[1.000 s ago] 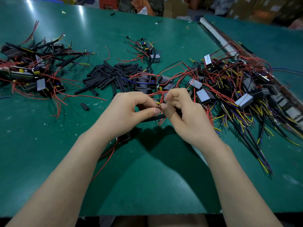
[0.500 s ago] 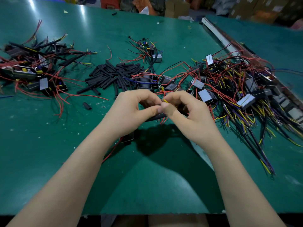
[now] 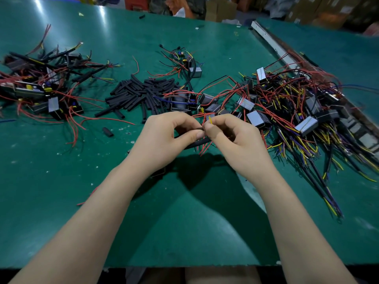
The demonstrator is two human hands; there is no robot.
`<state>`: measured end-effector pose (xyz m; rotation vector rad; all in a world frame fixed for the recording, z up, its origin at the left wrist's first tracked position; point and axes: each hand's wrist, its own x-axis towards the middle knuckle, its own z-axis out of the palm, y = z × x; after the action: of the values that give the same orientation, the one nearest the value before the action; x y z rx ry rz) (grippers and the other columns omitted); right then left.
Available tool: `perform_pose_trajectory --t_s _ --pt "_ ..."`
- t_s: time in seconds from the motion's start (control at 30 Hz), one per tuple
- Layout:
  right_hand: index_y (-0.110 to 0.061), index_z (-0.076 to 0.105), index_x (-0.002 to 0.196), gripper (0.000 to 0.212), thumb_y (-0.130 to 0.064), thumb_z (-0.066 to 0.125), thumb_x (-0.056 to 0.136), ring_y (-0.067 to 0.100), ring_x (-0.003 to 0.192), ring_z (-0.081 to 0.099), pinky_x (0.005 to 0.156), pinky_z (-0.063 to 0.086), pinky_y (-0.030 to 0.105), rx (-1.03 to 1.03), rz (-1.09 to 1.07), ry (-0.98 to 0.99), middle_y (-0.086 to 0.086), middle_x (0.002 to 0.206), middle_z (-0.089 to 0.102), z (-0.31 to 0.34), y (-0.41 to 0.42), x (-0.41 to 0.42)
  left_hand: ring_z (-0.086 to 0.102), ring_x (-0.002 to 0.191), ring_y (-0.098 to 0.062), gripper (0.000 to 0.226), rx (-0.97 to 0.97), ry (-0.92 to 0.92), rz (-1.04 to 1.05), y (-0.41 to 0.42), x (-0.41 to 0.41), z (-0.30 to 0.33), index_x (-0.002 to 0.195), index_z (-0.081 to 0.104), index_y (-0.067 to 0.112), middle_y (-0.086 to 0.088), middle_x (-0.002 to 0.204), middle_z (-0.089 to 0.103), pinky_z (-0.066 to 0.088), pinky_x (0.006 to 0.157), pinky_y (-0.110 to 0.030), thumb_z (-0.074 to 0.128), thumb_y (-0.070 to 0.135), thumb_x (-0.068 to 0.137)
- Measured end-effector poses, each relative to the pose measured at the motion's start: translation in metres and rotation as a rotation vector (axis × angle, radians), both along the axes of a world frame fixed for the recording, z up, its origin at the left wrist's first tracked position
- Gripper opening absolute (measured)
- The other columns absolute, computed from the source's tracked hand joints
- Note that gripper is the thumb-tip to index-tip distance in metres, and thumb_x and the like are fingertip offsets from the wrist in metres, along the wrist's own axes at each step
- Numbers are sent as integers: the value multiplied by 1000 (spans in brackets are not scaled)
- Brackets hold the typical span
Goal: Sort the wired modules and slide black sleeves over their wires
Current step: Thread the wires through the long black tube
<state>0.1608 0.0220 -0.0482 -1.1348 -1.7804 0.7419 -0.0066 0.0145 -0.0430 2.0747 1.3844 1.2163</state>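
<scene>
My left hand [image 3: 164, 138] and my right hand [image 3: 235, 140] meet above the middle of the green table [image 3: 61, 181]. Between thumb and fingers, my left hand pinches a black sleeve [image 3: 198, 143]. My right hand pinches thin wires [image 3: 209, 119], one yellow, at the sleeve's mouth. Red wire ends hang below the two hands. A module hangs under my left wrist, mostly hidden. Loose black sleeves [image 3: 141, 92] lie heaped behind my hands. A big tangle of wired modules [image 3: 297, 111] spreads to the right. Sleeved modules [image 3: 45, 89] are piled at the far left.
One stray sleeve piece [image 3: 107, 131] lies left of my hands. A small wired board [image 3: 186, 60] sits further back. A metal rail [image 3: 272, 44] runs along the table's right side. Boxes stand beyond the far edge.
The hands stay together at the sleeve. My right fingers have shifted on the wires, and the yellow wire tip now shows above them. The view has tilted slightly.
</scene>
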Motion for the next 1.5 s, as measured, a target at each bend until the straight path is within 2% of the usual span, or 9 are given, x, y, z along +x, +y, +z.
perform_pose_trajectory --t_s 0.13,0.2,0.47,0.7,0.87,1.0,1.23,1.37,1.5 --pt "-33 58 93 16 -17 60 92 3 67 54 68 44 24 -7 49 64 -16 74 63 1 0 3 49 52 15 12 -126 6 -64 0 -6 2 85 72 19 27 59 58 32 54 -1 63 26 89" --pt "-34 52 99 20 -18 59 89 15 71 57 71 44 29 -4 62 62 -18 74 64 1 1 4 43 46 7 26 -220 70 -125 1 -12 1 83 71 15 22 52 51 31 49 -7 53 29 95" --pt "-35 41 88 25 -20 60 84 6 69 52 69 44 30 -6 145 69 -17 73 61 -1 2 8 57 79 -3 18 -137 91 -162 0 -14 1 93 72 13 7 84 67 41 73 -12 58 25 92" --pt "-34 40 88 25 -19 59 86 3 69 51 70 41 24 6 195 12 -18 75 62 -1 2 12 55 76 -5 11 -10 141 -185 1 -11 0 90 72 7 10 79 60 41 75 -14 65 15 88" --pt "-32 39 91 24 -18 58 89 1 70 50 71 40 17 -8 262 -10 -16 76 62 -2 1 12 60 78 -10 11 -40 91 -198 3 -16 0 89 73 10 -4 84 68 46 78 -25 70 18 83" --pt "-32 37 91 28 -12 58 92 2 71 51 71 41 16 55 193 -42 -7 75 61 -5 2 9 58 74 -6 9 -51 48 -193 3 -16 0 88 73 14 0 81 66 45 74 -20 73 20 80" --pt "-36 38 92 22 -28 58 91 1 72 54 71 40 15 45 197 -69 -16 80 66 -4 3 10 60 76 -17 12 -15 109 -193 2 -15 0 88 74 10 -6 82 66 46 76 -30 69 20 83" --pt "-33 44 94 16 -45 55 92 13 68 58 68 43 34 -49 174 -60 -13 70 67 -2 4 14 56 72 -11 5 15 92 -156 2 -15 2 85 72 10 -2 79 64 43 71 -20 70 15 84" --pt "-26 58 86 16 -38 51 93 2 58 49 61 40 21 -92 208 -225 -10 62 58 -2 7 22 55 73 -7 4 6 20 -76 4 -20 3 85 72 12 1 78 63 40 71 -13 70 16 84"
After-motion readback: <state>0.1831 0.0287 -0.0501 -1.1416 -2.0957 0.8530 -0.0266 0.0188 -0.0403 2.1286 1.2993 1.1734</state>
